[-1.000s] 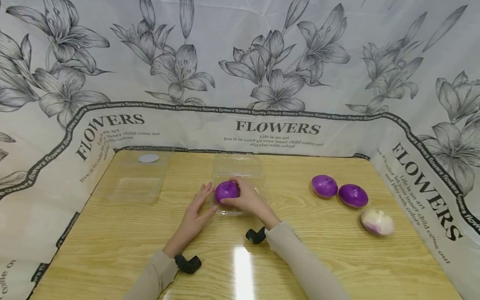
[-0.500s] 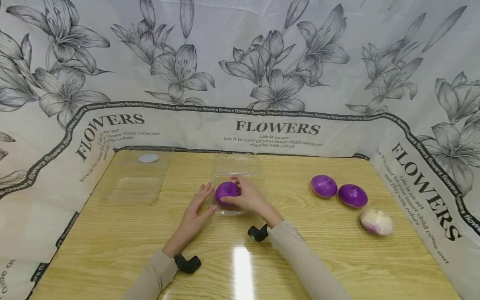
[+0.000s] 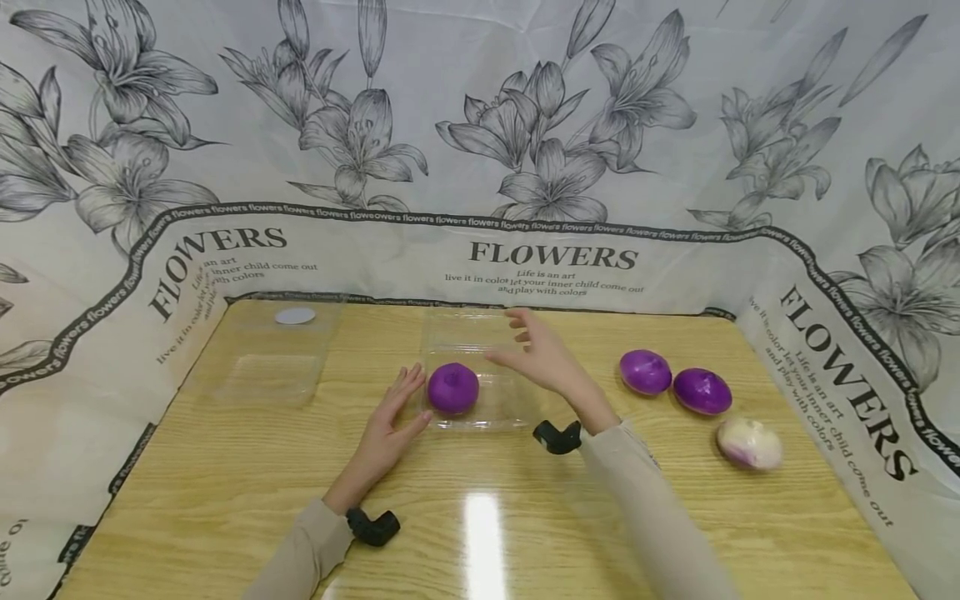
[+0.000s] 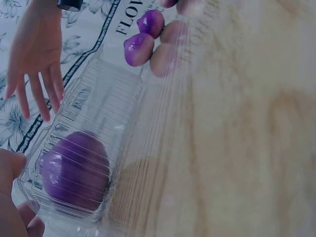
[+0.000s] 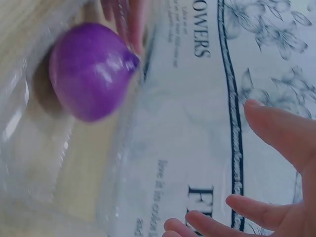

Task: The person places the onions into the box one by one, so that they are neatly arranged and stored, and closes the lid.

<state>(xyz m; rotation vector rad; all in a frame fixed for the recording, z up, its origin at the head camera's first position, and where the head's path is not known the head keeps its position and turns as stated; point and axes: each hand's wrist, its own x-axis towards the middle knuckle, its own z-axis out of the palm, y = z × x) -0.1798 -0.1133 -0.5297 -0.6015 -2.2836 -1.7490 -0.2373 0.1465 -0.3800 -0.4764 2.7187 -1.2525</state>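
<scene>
A purple onion (image 3: 453, 388) sits in the left part of a clear plastic clamshell box (image 3: 504, 408), whose lid lies folded back. My left hand (image 3: 384, 427) rests along the box's left side, fingers mostly straight, fingertips right at the rim; the left wrist view shows its thumb and fingers (image 4: 11, 163) beside the box edge. My right hand (image 3: 551, 358) is raised over the right part of the box, fingers spread and holding nothing. In the right wrist view its fingers (image 5: 212, 222) stand apart from the onion (image 5: 91, 71), whose pointed tip faces the left hand.
Two more purple onions (image 3: 645, 372) lie side by side on the table's right. Nearer the front is a cream-and-purple one (image 3: 750, 443). Another clear box (image 3: 277, 379), with a white oval label (image 3: 296, 316), lies at the back left. Flower-printed cloth (image 3: 555, 283) walls the table.
My right hand has let go of the onion and moved up and right, leaving it in the box. The left hand has stayed at the box's left side.
</scene>
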